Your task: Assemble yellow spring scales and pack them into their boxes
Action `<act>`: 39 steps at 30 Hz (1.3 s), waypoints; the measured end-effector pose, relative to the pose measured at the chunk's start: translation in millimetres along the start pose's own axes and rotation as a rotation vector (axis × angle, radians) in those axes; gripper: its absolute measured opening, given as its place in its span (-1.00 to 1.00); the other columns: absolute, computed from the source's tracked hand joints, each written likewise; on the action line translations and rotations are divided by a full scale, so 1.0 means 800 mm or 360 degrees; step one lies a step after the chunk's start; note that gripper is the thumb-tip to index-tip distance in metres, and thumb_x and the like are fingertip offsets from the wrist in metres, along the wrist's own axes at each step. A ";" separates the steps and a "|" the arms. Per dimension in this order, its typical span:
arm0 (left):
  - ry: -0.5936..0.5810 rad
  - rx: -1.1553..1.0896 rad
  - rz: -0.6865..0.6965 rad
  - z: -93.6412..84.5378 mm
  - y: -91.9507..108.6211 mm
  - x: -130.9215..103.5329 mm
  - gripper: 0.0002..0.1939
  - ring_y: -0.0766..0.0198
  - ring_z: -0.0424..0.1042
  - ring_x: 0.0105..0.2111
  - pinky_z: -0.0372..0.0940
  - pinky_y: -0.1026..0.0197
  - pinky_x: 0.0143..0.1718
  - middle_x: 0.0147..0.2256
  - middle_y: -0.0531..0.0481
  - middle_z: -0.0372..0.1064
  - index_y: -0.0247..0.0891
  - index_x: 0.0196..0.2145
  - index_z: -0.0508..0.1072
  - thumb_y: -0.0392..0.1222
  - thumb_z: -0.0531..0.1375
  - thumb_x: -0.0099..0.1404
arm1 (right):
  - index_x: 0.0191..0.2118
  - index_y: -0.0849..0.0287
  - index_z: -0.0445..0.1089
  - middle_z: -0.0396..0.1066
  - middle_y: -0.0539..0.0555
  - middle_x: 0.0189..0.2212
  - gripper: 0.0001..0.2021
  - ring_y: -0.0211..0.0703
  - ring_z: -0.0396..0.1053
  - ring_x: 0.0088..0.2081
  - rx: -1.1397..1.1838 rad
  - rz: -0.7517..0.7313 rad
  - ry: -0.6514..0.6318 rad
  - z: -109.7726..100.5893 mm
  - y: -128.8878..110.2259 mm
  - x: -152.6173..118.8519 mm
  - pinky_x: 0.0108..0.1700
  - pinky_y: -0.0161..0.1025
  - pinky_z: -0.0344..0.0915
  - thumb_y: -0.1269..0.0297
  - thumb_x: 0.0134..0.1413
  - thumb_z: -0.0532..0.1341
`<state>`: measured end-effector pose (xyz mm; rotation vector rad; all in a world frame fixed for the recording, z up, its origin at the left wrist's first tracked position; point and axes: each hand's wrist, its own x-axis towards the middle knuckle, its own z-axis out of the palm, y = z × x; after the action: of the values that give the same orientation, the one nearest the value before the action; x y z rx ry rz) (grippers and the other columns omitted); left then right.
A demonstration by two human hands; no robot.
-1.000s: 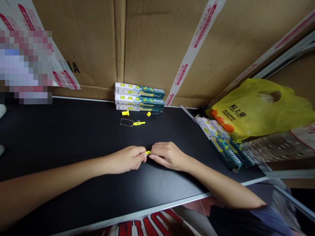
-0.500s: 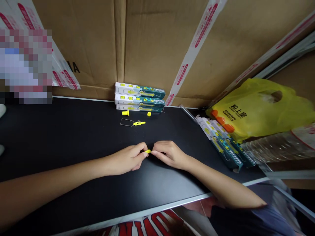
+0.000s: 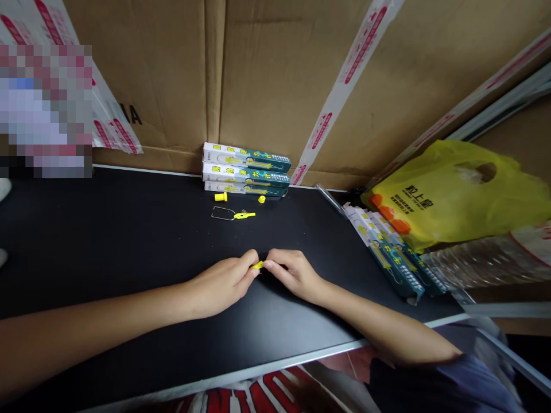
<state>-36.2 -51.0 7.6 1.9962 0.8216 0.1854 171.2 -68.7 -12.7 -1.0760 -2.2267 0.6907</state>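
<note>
Between thumb and fingers, my left hand (image 3: 228, 281) pinches a small yellow plastic piece (image 3: 257, 265). My right hand (image 3: 297, 272) is closed in a pinch at the right end of that piece; whatever its fingertips grip is too small to make out. Beyond my hands on the black table (image 3: 129, 246) lies a bent wire hook (image 3: 222, 213) beside a yellow slotted part (image 3: 245, 215) with a small coil near it. Farther back are a yellow stepped plug (image 3: 221, 197) and a small yellow cap (image 3: 262, 199).
Several printed boxes (image 3: 245, 171) are stacked against the cardboard (image 3: 267, 86) at the back. On the right lie more printed boxes (image 3: 387, 255), a clear tube (image 3: 330, 201) and a yellow plastic bag (image 3: 451, 189). The table's pale edge (image 3: 301, 361) runs in front of me.
My left hand has rolled slightly, and the yellow piece between the hands has tilted and shows less. The right hand stays almost in place. The view has shifted a little.
</note>
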 end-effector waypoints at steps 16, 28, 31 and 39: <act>0.0203 -0.0068 -0.0022 0.007 0.003 0.002 -0.85 0.34 0.10 -0.57 -0.03 0.25 -0.47 -0.56 0.19 0.05 -0.16 -0.31 0.06 -0.11 -0.15 0.42 | -0.50 0.19 0.22 0.17 -0.08 -0.59 -0.65 -0.36 0.13 -0.54 0.0155 0.0122 0.0170 0.005 -0.003 0.005 -0.44 -0.39 0.09 0.18 0.32 0.04; 0.0064 -0.0515 -0.0140 0.006 -0.006 0.007 -0.73 0.43 0.07 -0.64 0.01 0.32 -0.58 -0.62 0.21 0.11 -0.20 -0.41 0.12 -0.02 -0.09 0.39 | -0.34 0.20 0.32 0.33 -0.03 -0.49 -0.81 -0.35 0.25 -0.48 0.0196 0.0024 -0.0020 -0.013 0.004 0.007 -0.41 -0.39 0.20 0.22 0.26 0.14; 0.0049 -0.0415 -0.0154 0.005 -0.005 0.007 -0.72 0.42 0.07 -0.62 0.00 0.31 -0.58 -0.60 0.19 0.10 -0.20 -0.44 0.12 -0.03 -0.09 0.39 | -0.35 0.21 0.34 0.38 -0.01 -0.47 -0.85 -0.34 0.29 -0.46 0.0202 -0.0055 -0.0090 -0.019 0.004 0.007 -0.39 -0.39 0.23 0.26 0.21 0.20; 0.0019 -0.0347 -0.0160 -0.001 0.004 0.006 -0.75 0.40 0.09 -0.60 0.01 0.30 -0.56 -0.60 0.18 0.13 -0.22 -0.41 0.20 -0.05 -0.05 0.37 | -0.39 0.23 0.38 0.43 0.01 -0.50 -0.84 -0.34 0.35 -0.49 0.0063 -0.0150 -0.0225 -0.032 -0.003 0.007 -0.40 -0.39 0.24 0.28 0.18 0.23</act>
<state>-31.3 -48.8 9.9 1.7474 0.8690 0.2193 184.2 -60.4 8.5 -0.9222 -2.3559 0.7885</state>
